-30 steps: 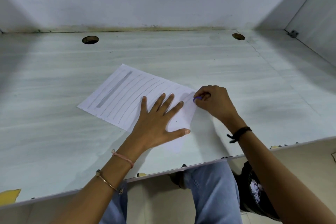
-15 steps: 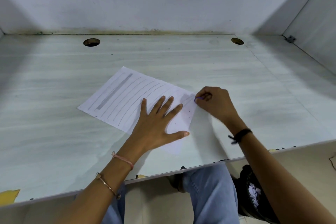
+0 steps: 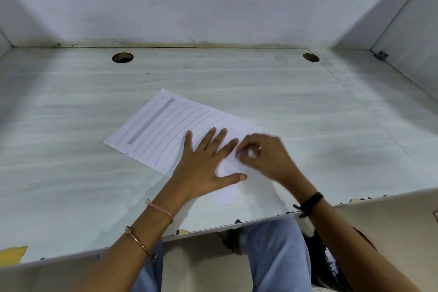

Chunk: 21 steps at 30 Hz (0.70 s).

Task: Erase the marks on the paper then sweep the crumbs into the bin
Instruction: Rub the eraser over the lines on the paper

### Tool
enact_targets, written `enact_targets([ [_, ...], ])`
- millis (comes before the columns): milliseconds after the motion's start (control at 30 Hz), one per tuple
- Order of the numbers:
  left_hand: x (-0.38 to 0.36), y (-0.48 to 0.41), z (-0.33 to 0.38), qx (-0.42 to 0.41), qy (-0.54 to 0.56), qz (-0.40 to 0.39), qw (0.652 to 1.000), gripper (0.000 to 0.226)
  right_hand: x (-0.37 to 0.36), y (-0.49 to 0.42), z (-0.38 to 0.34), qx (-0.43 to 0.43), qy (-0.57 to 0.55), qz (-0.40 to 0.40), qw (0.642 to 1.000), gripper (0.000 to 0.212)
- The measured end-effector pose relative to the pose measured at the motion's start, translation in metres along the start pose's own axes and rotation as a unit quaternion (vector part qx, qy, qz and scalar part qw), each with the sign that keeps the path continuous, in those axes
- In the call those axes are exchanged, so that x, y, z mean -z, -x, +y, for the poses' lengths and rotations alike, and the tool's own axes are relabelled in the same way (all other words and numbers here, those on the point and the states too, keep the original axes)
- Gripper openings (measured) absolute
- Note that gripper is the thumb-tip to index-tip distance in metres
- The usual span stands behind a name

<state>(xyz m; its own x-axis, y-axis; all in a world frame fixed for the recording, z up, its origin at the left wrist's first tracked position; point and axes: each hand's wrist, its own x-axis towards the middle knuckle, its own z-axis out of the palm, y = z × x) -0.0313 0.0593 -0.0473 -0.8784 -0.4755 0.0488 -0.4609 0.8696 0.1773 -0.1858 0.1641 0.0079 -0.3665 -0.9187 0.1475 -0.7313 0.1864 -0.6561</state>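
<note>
Paper [image 3: 166,130] lies skewed at the centre of the pale worktop [image 3: 320,114], its long edge running from upper centre towards lower right. The left hand [image 3: 203,166] is released and spread flat on the sheet's lower right part, pinning it down. Just right of those fingers, the right hand [image 3: 263,156] is blurred; its grip looks clenched around a small purple-edged eraser [image 3: 240,152] pressed to the sheet.

The step in hand appears to be the erasing, and early in it: the area under the hands looks blank, while curved pencil lines [image 3: 180,130] and a thick grey bar [image 3: 151,121] cover the sheet's upper left part, not yet erased. Reaching them probably calls for shifting the flat hand up-left so that it is not over the lines, and keeping the sheet from creasing. Crumbs are too small to make out.

2 round holes [image 3: 122,57] [image 3: 311,57] sit near the worktop's back edge, well apart from the sheet. A yellow scrap [image 3: 13,255] clings to the front edge at lower left. Under the worktop at lower right, beside the person's knee, a dark container [image 3: 317,265] with white scraps may be the bin; sweeping would have to carry crumbs over the chipped front edge towards it.
</note>
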Motion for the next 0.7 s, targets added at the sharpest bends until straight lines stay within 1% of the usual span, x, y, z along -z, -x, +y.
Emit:
enact_targets([
  [33, 0.000, 0.000, 0.000, 0.001, 0.001, 0.001, 1.000, 0.092, -0.004, 0.004, -0.001, 0.009, -0.007, -0.015, 1.000, 0.007],
  [67, 0.000, -0.001, -0.001, 0.000, -0.005, -0.002, 1.000, 0.092, -0.004, 0.001, 0.002, 0.009, -0.010, -0.004, 1.000, 0.007],
  [167, 0.001, 0.000, -0.002, -0.006, -0.029, -0.012, 0.999, 0.093, 0.010, -0.023, 0.024, -0.037, -0.012, 0.088, 0.995, 0.005],
  [233, 0.000, -0.001, -0.003, -0.007, -0.026, -0.010, 1.000, 0.094, 0.019, -0.033, 0.032, -0.080, -0.017, 0.110, 0.991, 0.003],
  [300, 0.001, 0.000, -0.003, -0.009, -0.021, -0.008, 1.000, 0.093, 0.016, -0.029, 0.026, -0.085, -0.011, 0.110, 0.990, 0.003],
  [367, -0.001, 0.000, -0.002, -0.007, -0.018, -0.005, 1.000, 0.091, 0.006, -0.013, 0.012, -0.052, -0.011, 0.096, 0.994, 0.004],
  [467, 0.000, -0.001, -0.001, 0.000, -0.012, -0.003, 1.000, 0.091, -0.010, 0.007, 0.001, -0.005, -0.021, 0.039, 0.999, 0.004],
  [500, 0.000, -0.001, -0.001, -0.001, -0.016, -0.004, 1.000, 0.091, -0.010, 0.005, 0.003, -0.001, -0.016, 0.040, 0.999, 0.004],
  [567, 0.000, 0.000, -0.002, -0.004, -0.023, -0.012, 1.000, 0.090, -0.003, -0.010, 0.015, -0.018, -0.011, 0.078, 0.997, 0.003],
  [633, 0.002, 0.001, -0.001, -0.009, -0.027, -0.022, 0.999, 0.090, 0.009, -0.026, 0.026, -0.061, -0.022, 0.112, 0.992, 0.003],
  [700, 0.007, 0.001, -0.001, -0.008, -0.009, -0.028, 1.000, 0.085, 0.015, -0.033, 0.031, -0.089, -0.027, 0.115, 0.989, 0.005],
])
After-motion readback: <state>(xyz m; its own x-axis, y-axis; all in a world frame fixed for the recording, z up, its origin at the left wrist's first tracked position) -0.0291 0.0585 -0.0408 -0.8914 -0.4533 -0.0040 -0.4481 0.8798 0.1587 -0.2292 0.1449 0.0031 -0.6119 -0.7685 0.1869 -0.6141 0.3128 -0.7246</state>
